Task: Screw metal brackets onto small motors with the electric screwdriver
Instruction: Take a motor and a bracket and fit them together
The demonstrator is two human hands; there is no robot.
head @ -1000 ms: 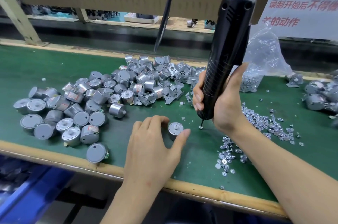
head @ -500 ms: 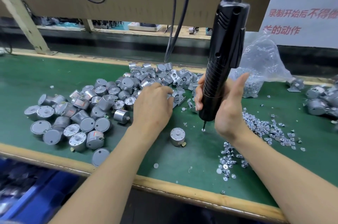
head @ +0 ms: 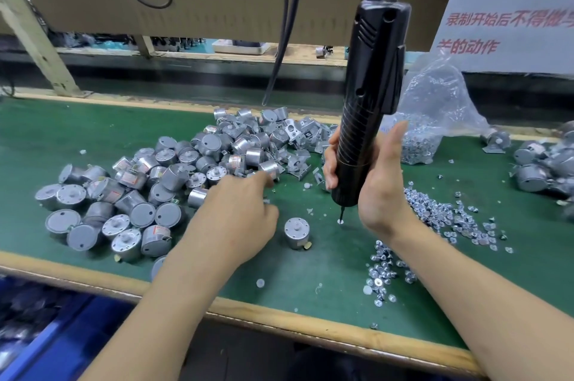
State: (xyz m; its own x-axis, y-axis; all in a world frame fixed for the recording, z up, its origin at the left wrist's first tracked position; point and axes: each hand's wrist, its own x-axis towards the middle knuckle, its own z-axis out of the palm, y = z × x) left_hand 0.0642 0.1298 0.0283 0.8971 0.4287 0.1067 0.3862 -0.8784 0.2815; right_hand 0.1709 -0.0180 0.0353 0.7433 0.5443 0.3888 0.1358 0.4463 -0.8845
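Observation:
My right hand grips the black electric screwdriver, which hangs upright from a cable. Its bit points down at the green mat, with a small screw at its tip. One small silver motor stands alone, shaft up, left of the bit. My left hand hovers left of that motor. Its blurred fingertips sit at the near edge of the metal brackets. Whether the fingers hold anything is hidden.
A heap of loose motors covers the left of the green mat. Loose screws lie to the right, and more screws lie nearer me. A plastic bag of screws stands behind. Motors with brackets are at the far right. The wooden table edge runs along the front.
My left hand left the single motor, reached into the bracket heap, then drew back a little toward me. The right hand and screwdriver stayed almost still.

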